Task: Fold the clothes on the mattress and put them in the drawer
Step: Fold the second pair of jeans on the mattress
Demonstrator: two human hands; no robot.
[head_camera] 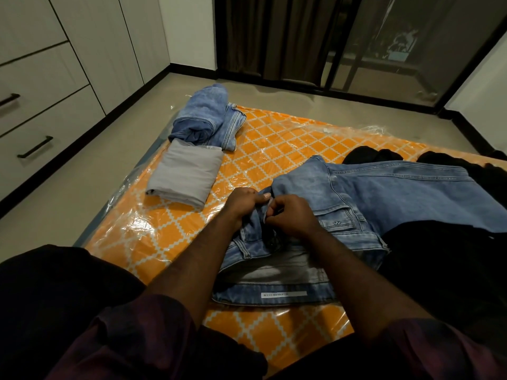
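Observation:
Light blue jeans [384, 187] lie spread on the orange patterned mattress [263, 149], waistband towards me and legs running to the right. My left hand [241, 204] and my right hand [290, 215] meet at the fly, each pinching the denim there. At the mattress's far left corner sit folded blue jeans [205, 119], with a folded grey garment [186, 174] just in front of them. Dark clothes [378, 156] lie beyond the spread jeans.
White drawers with black handles [35, 146] line the left wall. A strip of grey floor [90, 160] runs between them and the mattress. Dark curtains [274, 37] and a glass door [411, 42] stand at the far end. Black cloth [452, 270] covers the mattress at my right.

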